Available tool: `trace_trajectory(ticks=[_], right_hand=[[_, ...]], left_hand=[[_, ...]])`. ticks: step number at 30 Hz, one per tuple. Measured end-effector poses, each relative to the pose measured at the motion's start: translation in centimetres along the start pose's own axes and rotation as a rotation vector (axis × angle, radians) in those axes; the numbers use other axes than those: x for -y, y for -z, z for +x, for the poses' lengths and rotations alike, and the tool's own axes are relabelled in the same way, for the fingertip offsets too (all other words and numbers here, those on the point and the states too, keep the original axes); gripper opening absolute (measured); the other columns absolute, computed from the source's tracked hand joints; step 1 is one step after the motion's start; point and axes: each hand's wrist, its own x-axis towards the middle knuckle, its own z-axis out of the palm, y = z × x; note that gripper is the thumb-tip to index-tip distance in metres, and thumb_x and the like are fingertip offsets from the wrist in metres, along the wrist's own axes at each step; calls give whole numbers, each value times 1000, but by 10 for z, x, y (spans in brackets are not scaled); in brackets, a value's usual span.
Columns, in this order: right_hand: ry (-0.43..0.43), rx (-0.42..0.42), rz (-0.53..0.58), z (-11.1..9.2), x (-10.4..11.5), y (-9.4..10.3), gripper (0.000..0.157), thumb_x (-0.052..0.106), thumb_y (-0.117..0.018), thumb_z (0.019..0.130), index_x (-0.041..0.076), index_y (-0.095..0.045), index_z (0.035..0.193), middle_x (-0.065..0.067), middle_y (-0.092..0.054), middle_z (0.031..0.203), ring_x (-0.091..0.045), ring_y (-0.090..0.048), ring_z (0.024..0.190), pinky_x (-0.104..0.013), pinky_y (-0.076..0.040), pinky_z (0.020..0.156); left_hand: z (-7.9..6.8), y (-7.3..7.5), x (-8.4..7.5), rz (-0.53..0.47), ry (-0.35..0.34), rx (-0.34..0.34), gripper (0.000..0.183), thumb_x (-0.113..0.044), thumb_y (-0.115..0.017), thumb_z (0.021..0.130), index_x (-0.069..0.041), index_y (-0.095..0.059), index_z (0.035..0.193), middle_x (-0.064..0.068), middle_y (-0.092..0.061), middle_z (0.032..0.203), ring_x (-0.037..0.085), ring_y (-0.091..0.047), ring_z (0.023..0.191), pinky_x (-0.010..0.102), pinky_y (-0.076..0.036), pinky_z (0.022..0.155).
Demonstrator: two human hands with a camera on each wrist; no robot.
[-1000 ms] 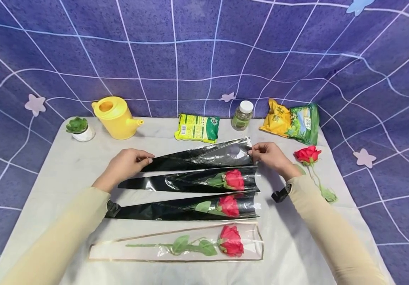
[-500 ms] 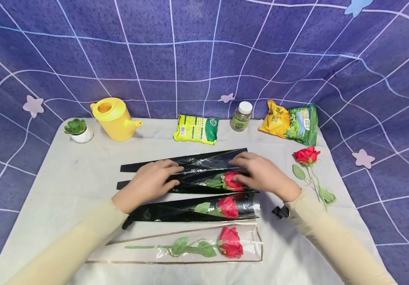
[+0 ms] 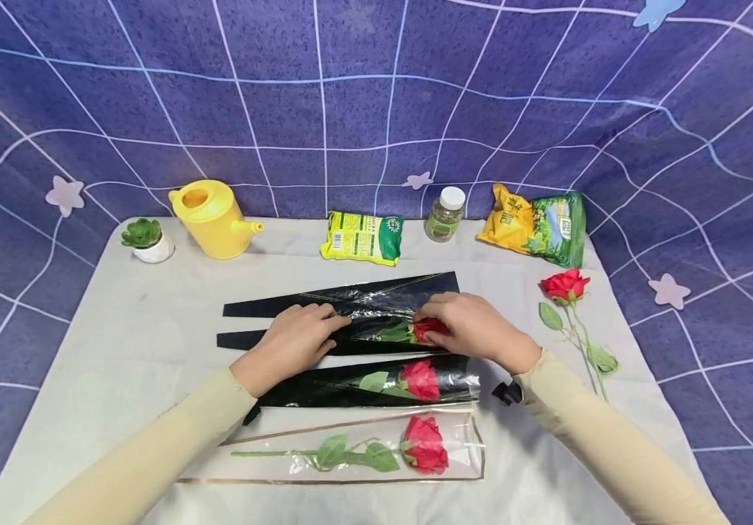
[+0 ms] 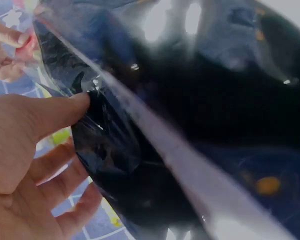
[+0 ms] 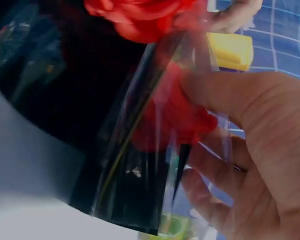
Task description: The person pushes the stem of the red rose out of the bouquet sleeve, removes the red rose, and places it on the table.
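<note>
My left hand [image 3: 294, 343] grips the edge of a black-and-clear flower sleeve [image 3: 241, 340] near its middle. In the left wrist view its thumb presses the clear film [image 4: 105, 120], with fingers behind the edge. My right hand [image 3: 471, 328] pinches the wide end of the same sleeve, over the red rose [image 3: 423, 332] inside. The rose [image 5: 175, 115] shows through film under the thumb in the right wrist view. Behind lies a black sleeve [image 3: 264, 305] with no flower visible in it. In front lies another black sleeve [image 3: 343, 390] holding a rose [image 3: 420, 380].
Closest to me is a clear, gold-edged sleeve [image 3: 199, 477] with a rose [image 3: 425, 443]. A loose rose [image 3: 565, 286] lies at right. Along the back stand a potted succulent [image 3: 146, 244], yellow watering can [image 3: 215, 222], packets [image 3: 363, 238] [image 3: 533, 226] and a jar [image 3: 445, 214].
Both hands have let go of the farthest sleeve, now lying flat, and moved toward me onto the sleeve in front of it. They now grip that sleeve with its rose.
</note>
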Motion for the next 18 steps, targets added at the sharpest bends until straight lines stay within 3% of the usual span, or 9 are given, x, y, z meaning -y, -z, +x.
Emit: trace_trajectory(ticks=[3, 11, 15, 18], right_hand=[[17, -27, 20, -1, 6, 15, 23, 24, -72, 82, 21, -68, 105, 9, -61, 95, -9, -57, 80, -33, -47, 70], [105, -160, -55, -9, 27, 81, 24, 17, -73, 80, 20, -68, 103, 11, -61, 98, -8, -54, 89, -31, -45, 76], [164, -242, -106, -12, 35, 107, 24, 17, -73, 80, 18, -69, 103, 10, -62, 100, -9, -55, 89, -32, -44, 76], [183, -295, -152, -12, 38, 120, 24, 18, -74, 80, 17, -70, 103, 9, -64, 100, -12, -57, 89, -35, -43, 79]], left_hand=[[-1, 15, 0, -44, -6, -53, 32, -23, -71, 85, -26, -64, 116, -7, -59, 97, 15, -58, 82, 36, -46, 67], [-6, 77, -3, -283, 14, -132, 31, -22, -67, 89, -26, -56, 117, -9, -62, 107, 10, -59, 89, 35, -48, 65], [-8, 95, -2, -493, 68, -63, 43, -34, -64, 89, -27, -48, 129, -10, -62, 105, 5, -59, 83, 33, -48, 68], [-10, 97, -1, -637, 148, 85, 58, -46, -64, 86, -25, -45, 136, -11, -58, 73, 3, -48, 52, 33, -46, 62]])
